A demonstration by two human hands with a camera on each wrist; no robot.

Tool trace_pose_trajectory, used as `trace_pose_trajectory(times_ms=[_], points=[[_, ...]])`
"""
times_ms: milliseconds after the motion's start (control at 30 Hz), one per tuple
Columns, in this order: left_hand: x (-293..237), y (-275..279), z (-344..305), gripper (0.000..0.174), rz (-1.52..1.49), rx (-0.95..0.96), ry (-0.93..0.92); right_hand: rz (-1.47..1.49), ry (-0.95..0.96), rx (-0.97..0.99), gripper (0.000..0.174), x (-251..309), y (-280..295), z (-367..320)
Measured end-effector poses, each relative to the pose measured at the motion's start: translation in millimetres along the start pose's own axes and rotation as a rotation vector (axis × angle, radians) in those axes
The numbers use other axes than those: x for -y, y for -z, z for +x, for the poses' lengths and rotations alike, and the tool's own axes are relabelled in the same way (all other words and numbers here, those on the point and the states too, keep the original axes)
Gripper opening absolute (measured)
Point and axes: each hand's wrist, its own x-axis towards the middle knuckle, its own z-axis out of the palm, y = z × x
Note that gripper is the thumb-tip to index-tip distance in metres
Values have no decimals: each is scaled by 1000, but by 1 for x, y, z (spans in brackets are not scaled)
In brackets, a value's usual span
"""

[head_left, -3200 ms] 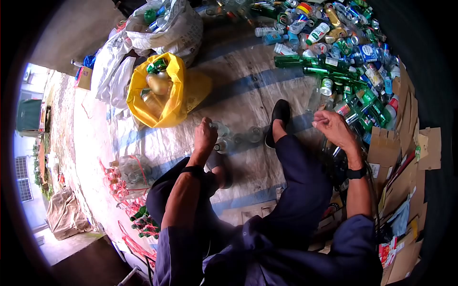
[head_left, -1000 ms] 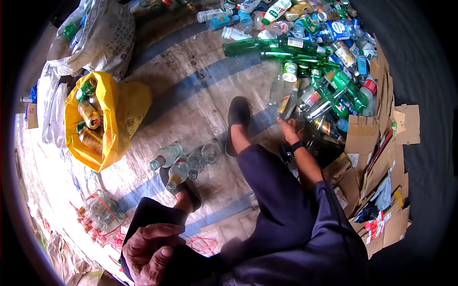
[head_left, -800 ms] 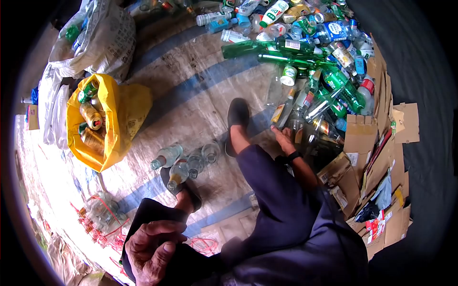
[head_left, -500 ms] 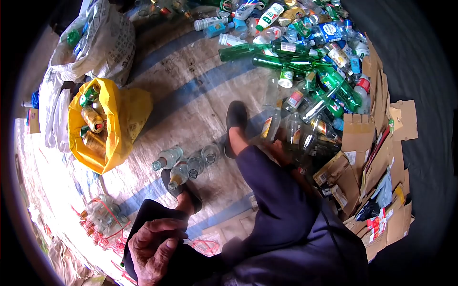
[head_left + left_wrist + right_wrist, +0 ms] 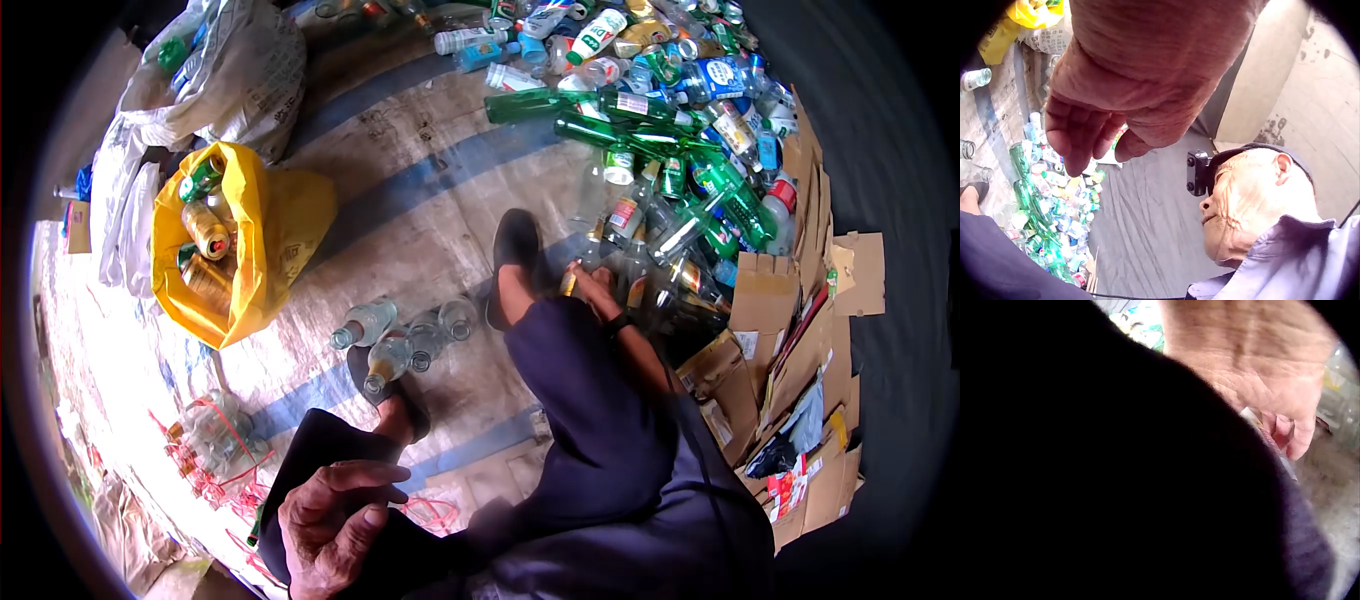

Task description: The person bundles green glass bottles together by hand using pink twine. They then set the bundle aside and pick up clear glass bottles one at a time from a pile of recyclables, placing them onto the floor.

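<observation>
In the head view my right hand [image 5: 597, 290] is low beside my right knee, gripping a clear glass bottle [image 5: 569, 281] with a yellow-orange label. The right wrist view shows this hand [image 5: 1254, 369] with curled fingers over a labelled surface [image 5: 1270, 439]; dark cloth hides much of it. My left hand [image 5: 330, 525] hangs loosely curled above the left thigh, holding nothing, as the left wrist view of the hand [image 5: 1141, 81] also shows. Several clear glass bottles [image 5: 366, 323] lie by the left foot.
Green bottles [image 5: 540, 104], cans and plastic bottles are heaped at upper right, beside cardboard [image 5: 765, 300]. A yellow bag [image 5: 248, 285] of cans and white sacks [image 5: 250, 85] stand at left. Clear bottles tied with red string [image 5: 215, 435] lie on the striped sheet [image 5: 420, 190].
My right hand has drawn back toward the knee, and the yellow-labelled bottle has come nearer with it. The left hand has kept its loose curl over the thigh since one second ago.
</observation>
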Motion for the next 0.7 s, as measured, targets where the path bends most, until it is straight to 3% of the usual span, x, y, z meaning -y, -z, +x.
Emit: trace_pose_trajectory(times_ms=[33, 67, 100, 167, 233, 300, 400, 467, 500, 567, 600, 667, 700], points=[[0, 0, 0, 39, -16, 0, -6, -160, -190, 74, 56, 10, 4, 2], [0, 0, 1, 39, -16, -2, -5, 63, -97, 41, 50, 16, 1, -5], [0, 1, 1, 38, -11, 9, -3, 62, -96, 42, 50, 3, 0, 4], [0, 2, 1, 38, -9, 26, 0, 204, 125, 306, 42, -33, 2, 26], [0, 2, 1, 37, -36, 37, -4, 315, 43, 360, 40, -76, -7, 46], [-1, 1, 0, 37, -30, 44, -6, 430, -42, 416, 40, -68, -1, 34], [-1, -1, -3, 36, -30, 38, -1, 413, 47, 418, 41, -51, 16, 5], [-2, 0, -3, 36, -38, 28, 0, 449, 237, 443, 46, -49, 24, 1], [-3, 3, -2, 33, -33, 62, 9, 449, 244, 440, 46, -46, 26, 5], [-1, 8, 0, 30, -29, 97, 11, 43, 90, 311, 56, -35, 32, 19], [1, 10, 0, 29, -24, 115, 6, 43, 97, 307, 56, -15, 38, 15], [5, 10, 0, 29, -36, 134, 1, -110, 172, 64, 64, 64, 59, -21], [4, 9, 0, 31, -22, 135, -3, -212, 212, -6, 59, 98, 67, -42]])
